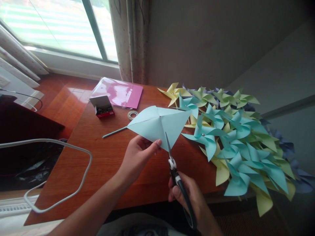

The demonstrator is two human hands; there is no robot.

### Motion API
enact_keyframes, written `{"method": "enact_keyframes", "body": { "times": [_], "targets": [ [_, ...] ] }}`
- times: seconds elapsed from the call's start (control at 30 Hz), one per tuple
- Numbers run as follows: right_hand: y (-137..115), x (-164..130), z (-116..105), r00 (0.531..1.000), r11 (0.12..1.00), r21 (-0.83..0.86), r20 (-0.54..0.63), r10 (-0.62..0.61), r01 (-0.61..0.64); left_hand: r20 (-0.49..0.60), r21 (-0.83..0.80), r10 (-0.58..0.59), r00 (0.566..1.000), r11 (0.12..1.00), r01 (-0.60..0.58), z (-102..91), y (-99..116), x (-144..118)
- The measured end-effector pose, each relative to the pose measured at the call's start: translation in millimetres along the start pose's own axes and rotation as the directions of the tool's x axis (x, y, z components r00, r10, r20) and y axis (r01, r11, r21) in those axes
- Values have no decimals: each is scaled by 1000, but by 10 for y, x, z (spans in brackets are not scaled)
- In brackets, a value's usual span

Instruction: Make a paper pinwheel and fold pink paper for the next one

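Note:
My left hand (145, 150) pinches the near edge of a light blue paper square (147, 126) between thumb and fingers, above the table. Creases run across the sheet and meet near a small dark spot at its middle. My right hand (184, 190) is wrapped round the handles of black and white scissors (173, 164). Their blades reach the sheet's near corner, one lying over the paper along a crease toward the middle. A thin blue stick (114, 132) lies on the table, its far end by the sheet's left corner.
Many finished paper pinwheels (238, 170) in blue, yellow, green and purple lie heaped at the right. A small open box (104, 109), a tape roll (133, 114) and a pink paper pack (135, 96) lie on the wooden table (98, 170). A white cable (86, 173) loops at the left.

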State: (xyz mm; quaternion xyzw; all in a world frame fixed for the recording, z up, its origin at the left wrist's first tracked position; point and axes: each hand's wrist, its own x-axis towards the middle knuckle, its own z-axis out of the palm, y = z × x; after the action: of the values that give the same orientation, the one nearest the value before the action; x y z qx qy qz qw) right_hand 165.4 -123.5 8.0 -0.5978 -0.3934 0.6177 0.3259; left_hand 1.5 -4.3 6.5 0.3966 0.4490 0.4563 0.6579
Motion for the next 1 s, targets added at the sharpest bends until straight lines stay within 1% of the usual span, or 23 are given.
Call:
{"method": "enact_keyframes", "body": {
  "times": [0.2, 0.63, 0.8, 1.0],
  "targets": [
    [-1, 5, 9, 1000, 1000, 3, 7, -8, 8, 0, -17, 4, 1000, 1000, -4, 5, -4, 0],
    [-34, 2, -1, 999, 1000, 24, 32, -18, 17, -5, 14, 12, 1000, 1000, -12, 2, -8, -6],
    [-27, 21, 2, 1000, 1000, 29, 25, -3, 2, -23, 22, 15, 1000, 1000, -14, 8, -14, -6],
    [-32, 9, 4, 1000, 1000, 10, 19, 15, -15, -9, 1, 4, 1000, 1000, -4, 6, -10, -2]
  ]
}}
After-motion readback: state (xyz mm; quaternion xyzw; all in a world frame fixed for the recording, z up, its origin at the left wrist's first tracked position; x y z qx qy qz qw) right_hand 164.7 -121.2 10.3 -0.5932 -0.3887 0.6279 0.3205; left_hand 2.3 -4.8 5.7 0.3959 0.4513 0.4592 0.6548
